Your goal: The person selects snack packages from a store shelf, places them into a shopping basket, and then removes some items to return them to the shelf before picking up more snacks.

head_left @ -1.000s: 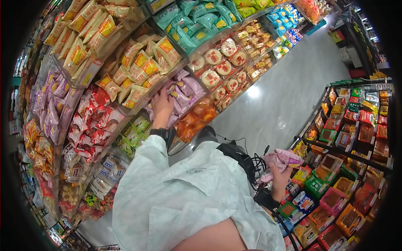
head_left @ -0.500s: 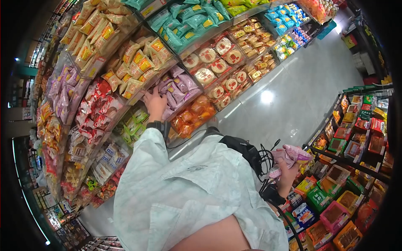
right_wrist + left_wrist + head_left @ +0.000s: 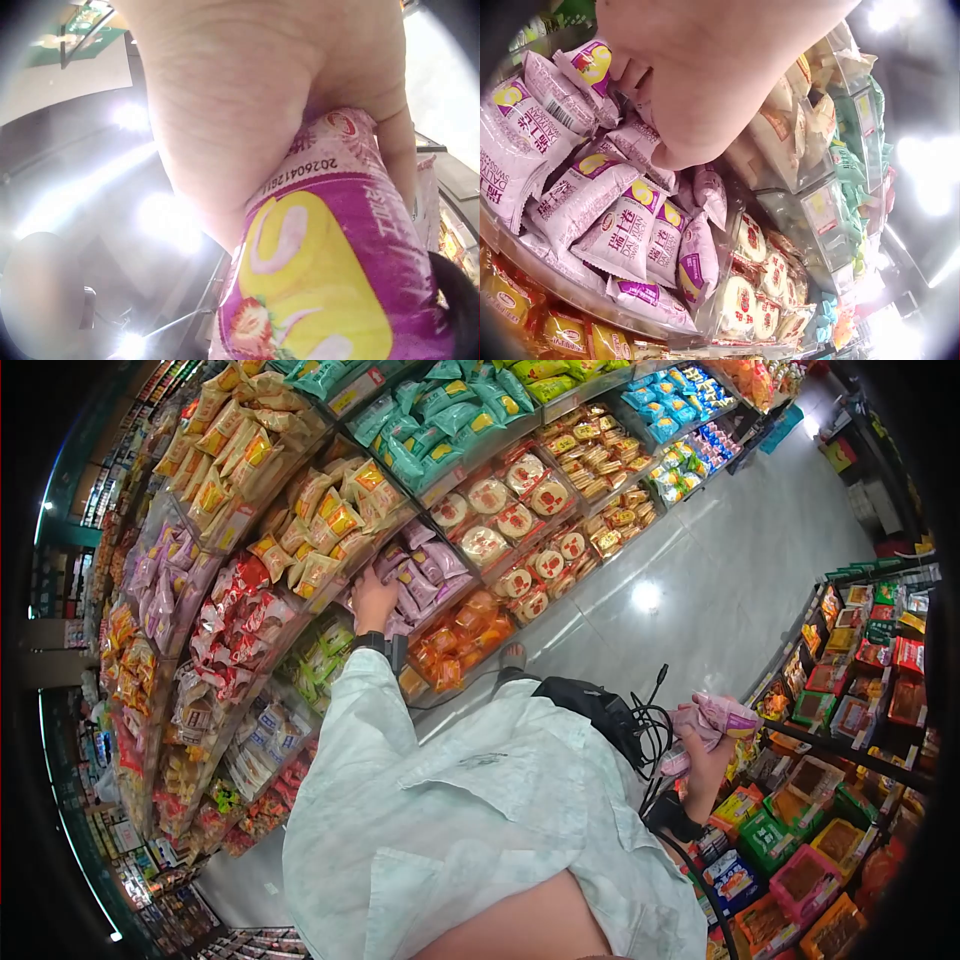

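In the head view my left hand (image 3: 374, 600) reaches down into a bin of pink-purple Swiss roll packets (image 3: 425, 578). The left wrist view shows bent fingers and the thumb (image 3: 672, 156) among the packets (image 3: 615, 225) at the bin's inner side; whether they grip one I cannot tell. Out to the right, my right hand (image 3: 708, 765) holds pink Swiss roll packets (image 3: 724, 717) over the right-hand display. Close up, one packet (image 3: 322, 277) with a yellow roll and strawberry picture lies against the palm, its upper end covered by the hand.
Clear dividers separate neighbouring bins of cream packets (image 3: 325, 525), round white cakes (image 3: 485, 545), orange packets (image 3: 455, 640) and red packets (image 3: 240, 625). Boxed snacks (image 3: 805, 870) fill the shelf at right. Black cables (image 3: 655, 735) hang near my right wrist. Grey floor (image 3: 640, 550) runs between the displays.
My left hand stays in the Swiss roll bin, its fingers shifting deeper among the packets. The right hand keeps its packets and appears farther right as the head view shifts.
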Motion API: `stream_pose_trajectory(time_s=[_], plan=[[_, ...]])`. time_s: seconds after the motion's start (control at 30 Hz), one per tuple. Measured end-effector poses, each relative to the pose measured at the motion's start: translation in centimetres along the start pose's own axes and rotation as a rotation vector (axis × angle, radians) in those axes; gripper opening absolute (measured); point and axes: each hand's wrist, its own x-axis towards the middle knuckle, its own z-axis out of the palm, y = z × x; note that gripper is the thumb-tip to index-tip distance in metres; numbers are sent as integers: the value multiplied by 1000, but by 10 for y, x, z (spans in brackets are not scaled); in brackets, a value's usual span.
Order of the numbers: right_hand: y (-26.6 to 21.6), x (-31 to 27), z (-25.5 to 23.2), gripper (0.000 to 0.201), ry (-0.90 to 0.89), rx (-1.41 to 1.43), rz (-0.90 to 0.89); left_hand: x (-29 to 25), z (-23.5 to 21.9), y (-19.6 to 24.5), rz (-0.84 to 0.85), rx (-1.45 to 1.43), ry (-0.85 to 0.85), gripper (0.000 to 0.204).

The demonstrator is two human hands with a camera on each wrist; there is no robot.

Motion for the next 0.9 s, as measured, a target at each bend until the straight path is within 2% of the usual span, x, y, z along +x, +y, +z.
stream_pose_trajectory(time_s=[0.13,0.27,0.4,0.53,0.7,0.73,0.83,0.9], plan=[[-4,2,24,77,41,-18,15,7,-23,10,-45,-64,-173,80],[-10,3,53,73,42,-88,48,36,14,-20,42,-102,-179,79],[-7,7,82,68,22,-169,34,46,31,-27,121,-86,-171,74],[-15,2,109,79,45,-158,109,52,34,-27,160,-95,-205,69],[-23,0,123,80,64,-126,120,54,22,-17,84,-113,-385,64],[-24,3,124,80,39,-88,77,54,20,-19,74,-132,-417,64],[-20,20,111,80,-14,-31,68,37,11,-9,56,-77,-281,65],[-25,34,99,72,-48,-76,203,26,13,-8,122,-47,-170,66]])
